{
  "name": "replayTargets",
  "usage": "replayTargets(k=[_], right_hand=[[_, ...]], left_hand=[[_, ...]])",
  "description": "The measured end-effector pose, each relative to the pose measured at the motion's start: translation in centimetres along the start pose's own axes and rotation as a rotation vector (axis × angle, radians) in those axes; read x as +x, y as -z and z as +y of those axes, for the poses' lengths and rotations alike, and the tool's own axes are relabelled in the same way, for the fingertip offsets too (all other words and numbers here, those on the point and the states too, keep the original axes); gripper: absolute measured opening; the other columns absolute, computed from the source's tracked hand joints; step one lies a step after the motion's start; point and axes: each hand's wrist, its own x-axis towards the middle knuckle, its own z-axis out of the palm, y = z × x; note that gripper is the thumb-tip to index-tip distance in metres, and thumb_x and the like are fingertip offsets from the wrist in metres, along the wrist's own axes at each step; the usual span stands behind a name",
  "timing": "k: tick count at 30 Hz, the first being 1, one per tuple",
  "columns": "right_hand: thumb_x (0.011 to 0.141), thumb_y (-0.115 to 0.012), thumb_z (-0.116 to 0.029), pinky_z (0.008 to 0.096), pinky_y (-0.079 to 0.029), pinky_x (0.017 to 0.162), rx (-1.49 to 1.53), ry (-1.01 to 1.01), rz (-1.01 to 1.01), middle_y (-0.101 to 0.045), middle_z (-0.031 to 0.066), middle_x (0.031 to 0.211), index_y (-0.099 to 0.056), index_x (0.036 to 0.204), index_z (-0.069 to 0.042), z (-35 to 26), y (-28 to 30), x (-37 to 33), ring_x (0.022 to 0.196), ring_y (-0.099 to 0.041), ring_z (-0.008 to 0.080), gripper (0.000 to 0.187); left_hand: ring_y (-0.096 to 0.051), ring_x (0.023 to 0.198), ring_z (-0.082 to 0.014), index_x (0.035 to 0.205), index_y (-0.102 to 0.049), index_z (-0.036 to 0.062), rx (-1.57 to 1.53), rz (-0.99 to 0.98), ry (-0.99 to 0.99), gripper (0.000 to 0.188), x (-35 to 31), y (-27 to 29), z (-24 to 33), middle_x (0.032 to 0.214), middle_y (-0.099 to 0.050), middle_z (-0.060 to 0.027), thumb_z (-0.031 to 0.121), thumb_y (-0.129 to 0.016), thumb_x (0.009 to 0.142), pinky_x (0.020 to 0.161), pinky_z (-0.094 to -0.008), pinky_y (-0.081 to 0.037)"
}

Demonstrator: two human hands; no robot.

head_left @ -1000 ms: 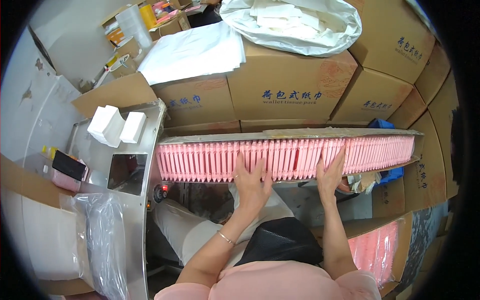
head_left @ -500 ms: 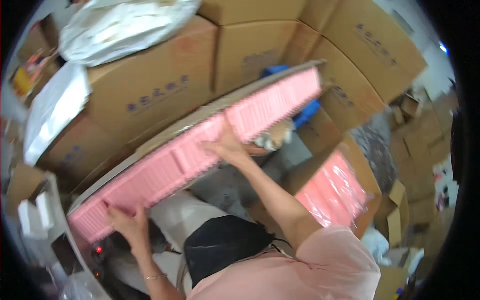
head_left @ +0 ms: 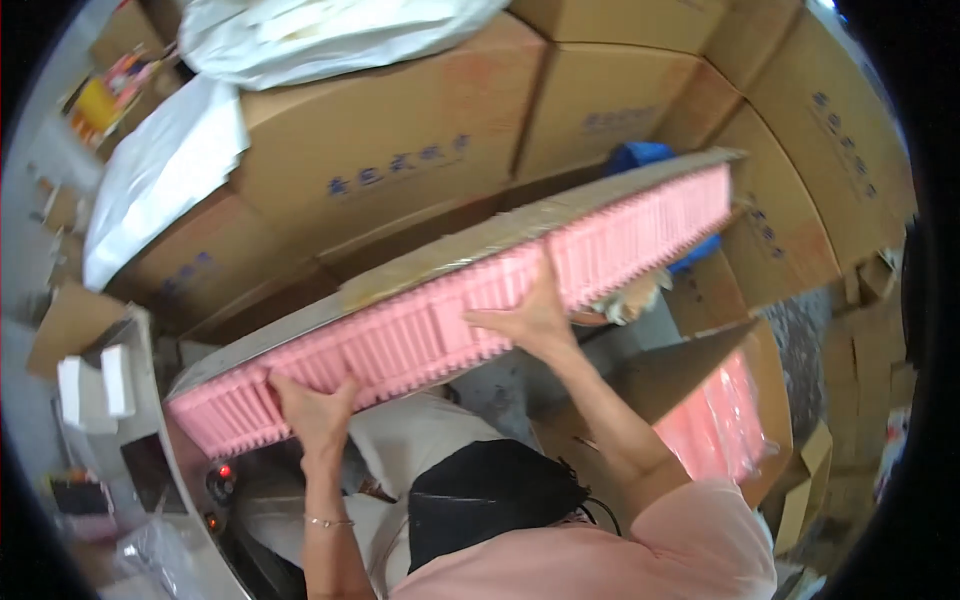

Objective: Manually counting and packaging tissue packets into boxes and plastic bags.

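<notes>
A long, tightly packed row of thin pink pieces (head_left: 640,225) slants across my front, from lower left to upper right. It lies against a long cardboard strip or tray (head_left: 590,200) whose edge shows along its far side. What kind of pieces they are, I cannot make out. My left hand (head_left: 315,408) grips the row towards its left end, thumb and fingers set apart on the pieces. Near the middle, my right hand (head_left: 530,315) holds the row, its fingers pushed in among the pieces and the thumb pointing left.
Large cardboard boxes (head_left: 400,120) wall the far side, with a white plastic bag (head_left: 340,40) on top. At right, an open carton (head_left: 775,400) holds pink packs in clear wrap (head_left: 715,415). White small boxes (head_left: 118,380) stand on a bench at left, near a red light (head_left: 225,471).
The view has shifted, so the scene sits further right and the far boxes lower. Both hands stay on the pink row, in about the same places along it.
</notes>
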Motion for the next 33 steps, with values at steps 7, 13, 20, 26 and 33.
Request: replayTargets(k=[7,13,20,26,33], right_hand=[[0.06,-0.095,-0.02,0.0362,-0.035,0.112,0.13,-0.193,-0.037,-0.043,0.029,0.138,-0.01,0.147,0.02,-2.2,-0.4,-1.9,0.133,-0.041,0.0297,0.129],[0.059,-0.086,-0.007,0.04,-0.031,0.114,0.001,0.013,-0.002,-0.04,0.0222,0.142,-0.018,0.151,0.009,-1.7,1.0,-4.7,0.129,-0.043,0.0303,0.115],[0.052,-0.087,-0.017,0.0383,-0.04,0.106,0.431,0.216,-0.844,-0.048,0.014,0.134,-0.032,0.145,0.003,-15.9,-15.4,-8.1,0.122,-0.05,0.026,0.109],[0.053,-0.096,-0.03,0.0408,-0.043,0.102,0.292,0.717,-1.179,-0.051,0.017,0.128,-0.042,0.136,0.001,-24.0,-25.8,-18.8,0.118,-0.055,0.0283,0.104],[0.065,-0.084,-0.057,0.042,-0.048,0.094,-0.292,0.791,-1.506,-0.061,0.0224,0.119,-0.058,0.122,0.001,-32.0,-36.8,-22.8,0.112,-0.06,0.0346,0.086]], left_hand=[[-0.065,0.087,-0.0309,0.118,-0.041,-0.0098,0.039,0.006,0.032,0.076,-1.4,3.3,0.7,0.101,-0.065,-0.0233,0.022,-0.085,0.065,0.078,-0.0386,-0.053],[-0.054,0.098,-0.0422,0.125,-0.039,-0.0079,-0.028,0.225,0.086,0.088,-7.3,11.1,3.7,0.106,-0.053,-0.0237,0.028,-0.085,0.058,0.085,-0.0482,-0.046],[-0.063,0.106,-0.0266,0.13,-0.037,-0.0047,-0.294,0.739,0.4,0.086,-19.7,23.8,2.3,0.123,-0.055,-0.0185,0.017,-0.088,0.065,0.086,-0.036,-0.054],[-0.061,0.11,-0.0257,0.137,-0.033,-0.0029,-0.039,1.191,0.488,0.083,-31.0,29.7,0.8,0.123,-0.055,-0.0156,0.003,-0.082,0.07,0.096,-0.0364,-0.051],[-0.064,0.099,-0.0214,0.132,-0.042,-0.0064,0.021,0.923,0.864,0.074,-36.0,38.5,-5.6,0.116,-0.063,-0.0174,0.017,-0.082,0.075,0.088,-0.0339,-0.052]])
